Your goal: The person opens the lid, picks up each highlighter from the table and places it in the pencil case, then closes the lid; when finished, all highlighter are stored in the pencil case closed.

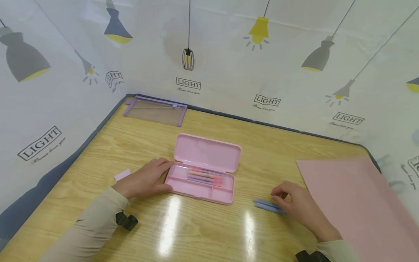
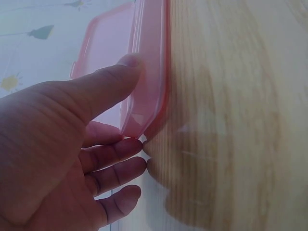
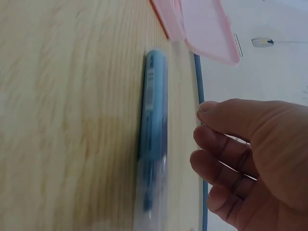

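The pink pencil case (image 1: 190, 186) lies with its lid (image 1: 207, 152) raised, in the middle of the head view. Several pens (image 1: 204, 176) with pink and orange ends sit in its rear compartment. My left hand (image 1: 145, 178) holds the case's left end; in the left wrist view the thumb (image 2: 108, 86) presses the front wall and the fingers meet the end corner. To the right, two blue pens (image 1: 266, 205) lie side by side on the table. My right hand (image 1: 299, 205) hovers right over them, fingers loosely curled and holding nothing; a gap shows beside the pens (image 3: 155, 110) in the right wrist view.
A clear zip pouch with purple edging (image 1: 155, 112) lies at the back left. Behind my left wrist is a small pale pink block (image 1: 122, 175). A pink sheet (image 1: 347, 196) covers the table's right side. Printed cloth walls (image 1: 222, 65) stand along the back and sides.
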